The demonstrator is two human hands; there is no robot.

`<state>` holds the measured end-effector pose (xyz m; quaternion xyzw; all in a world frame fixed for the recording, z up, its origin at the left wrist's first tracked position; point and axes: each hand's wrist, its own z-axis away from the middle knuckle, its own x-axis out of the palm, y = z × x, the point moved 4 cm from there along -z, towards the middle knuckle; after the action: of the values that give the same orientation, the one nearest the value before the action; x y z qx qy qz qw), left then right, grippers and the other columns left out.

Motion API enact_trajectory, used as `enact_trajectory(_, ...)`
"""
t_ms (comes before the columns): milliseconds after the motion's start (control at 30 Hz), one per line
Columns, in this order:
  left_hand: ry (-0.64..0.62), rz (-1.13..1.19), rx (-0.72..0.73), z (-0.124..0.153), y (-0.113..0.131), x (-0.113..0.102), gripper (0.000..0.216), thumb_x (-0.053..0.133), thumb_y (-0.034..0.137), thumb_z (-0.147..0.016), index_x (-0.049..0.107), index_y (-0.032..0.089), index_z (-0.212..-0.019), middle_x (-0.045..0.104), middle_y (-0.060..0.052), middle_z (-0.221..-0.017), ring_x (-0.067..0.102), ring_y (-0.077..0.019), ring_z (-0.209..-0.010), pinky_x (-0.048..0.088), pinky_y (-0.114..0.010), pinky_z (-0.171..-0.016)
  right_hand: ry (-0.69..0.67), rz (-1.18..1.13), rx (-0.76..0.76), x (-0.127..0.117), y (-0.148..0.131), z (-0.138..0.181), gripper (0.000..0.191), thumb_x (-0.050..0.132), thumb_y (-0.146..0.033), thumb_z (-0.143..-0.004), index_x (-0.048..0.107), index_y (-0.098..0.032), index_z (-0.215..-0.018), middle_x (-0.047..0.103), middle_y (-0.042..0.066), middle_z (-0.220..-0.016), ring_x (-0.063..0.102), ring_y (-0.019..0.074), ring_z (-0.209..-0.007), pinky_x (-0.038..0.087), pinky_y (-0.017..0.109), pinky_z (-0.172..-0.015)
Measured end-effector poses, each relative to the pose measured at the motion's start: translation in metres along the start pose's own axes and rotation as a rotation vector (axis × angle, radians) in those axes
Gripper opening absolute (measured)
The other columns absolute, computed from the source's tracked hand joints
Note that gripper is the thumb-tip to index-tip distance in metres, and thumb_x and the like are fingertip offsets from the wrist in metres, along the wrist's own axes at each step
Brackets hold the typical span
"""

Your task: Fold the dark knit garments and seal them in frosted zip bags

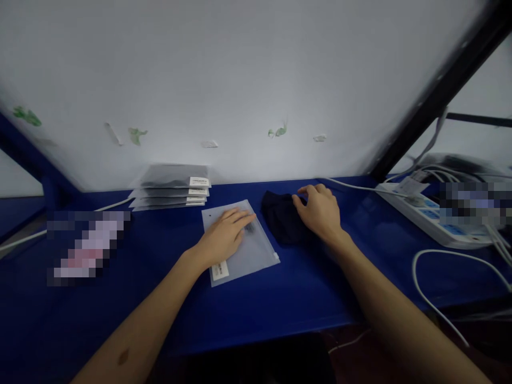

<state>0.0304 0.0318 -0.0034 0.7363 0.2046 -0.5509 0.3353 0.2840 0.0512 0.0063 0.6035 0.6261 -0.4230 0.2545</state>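
A frosted zip bag (256, 256) with a white barcode label and a slider at its right lies on the blue table. My left hand (224, 234) rests flat on top of it, fingers stretched out. Just right of the bag is a folded dark cloth item (280, 218); its exact kind does not show. At its upper right edge, my right hand (321, 210) has bent fingers and thumb closed on the fabric. Part of the cloth is hidden under that hand.
A stack of similar filled bags (176, 186) with labels stands at the back left. A pixelated item (90, 245) lies farther left. On the right are a white power strip (440, 221) and loose white cables (416, 266). The blue table (240, 320) meets a pale wall behind.
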Motion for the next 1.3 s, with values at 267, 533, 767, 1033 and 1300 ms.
enact_trajectory(267, 0.066, 0.069, -0.074, -0.004, 0.009, -0.01, 0.035, 0.044, 0.017, -0.096, 0.064, 0.021, -0.126, 0.068, -0.006, -0.125, 0.06, -0.023, -0.119, 0.047, -0.041, -0.102, -0.193, 0.039, -0.204, -0.003, -0.052, 0.027, 0.062, 0.039, -0.067, -0.092, 0.074, -0.017, -0.104, 0.07, 0.017, -0.103, 0.064, 0.0312, -0.095, 0.043, 0.045, -0.085)
enact_trajectory(533, 0.249, -0.095, -0.282, -0.005, 0.001, -0.019, 0.029, 0.043, 0.037, -0.101, 0.067, 0.021, -0.099, 0.07, -0.004, -0.081, 0.064, -0.0213, -0.075, 0.047, -0.034, -0.071, -0.35, -0.375, -0.441, -0.009, -0.068, 0.031, 0.045, 0.045, -0.051, -0.098, 0.064, -0.02, -0.071, 0.067, 0.006, -0.081, 0.062, 0.0174, -0.073, 0.044, 0.032, -0.071)
enact_trajectory(767, 0.304, -0.173, -0.175, -0.005, 0.0, -0.016, 0.022, 0.045, 0.027, -0.099, 0.066, 0.021, -0.097, 0.069, -0.004, -0.091, 0.06, -0.0224, -0.09, 0.046, -0.039, -0.083, -0.339, -0.457, -0.455, -0.01, -0.071, 0.029, 0.038, 0.051, -0.048, -0.096, 0.059, -0.021, -0.07, 0.064, 0.001, -0.07, 0.057, 0.0141, -0.064, 0.04, 0.029, -0.063)
enact_trajectory(1033, 0.182, -0.144, -0.122, -0.003, 0.002, -0.011, 0.023, 0.049, 0.026, -0.097, 0.069, 0.018, -0.104, 0.065, -0.008, -0.117, 0.055, -0.0266, -0.109, 0.048, -0.044, -0.093, -0.302, -0.417, -0.446, 0.0, -0.062, 0.025, 0.026, 0.051, -0.04, -0.097, 0.066, -0.021, -0.087, 0.071, 0.004, -0.086, 0.062, 0.0155, -0.072, 0.042, 0.029, -0.068)
enact_trajectory(1300, 0.137, -0.04, -0.048, -0.004, 0.008, -0.011, 0.023, 0.054, 0.036, -0.096, 0.068, 0.019, -0.104, 0.069, -0.006, -0.109, 0.054, -0.026, -0.114, 0.046, -0.043, -0.1, -0.215, -0.242, -0.39, 0.004, -0.056, 0.023, 0.034, 0.047, -0.045, -0.097, 0.069, -0.021, -0.087, 0.073, 0.01, -0.095, 0.059, 0.0273, -0.099, 0.043, 0.041, -0.087)
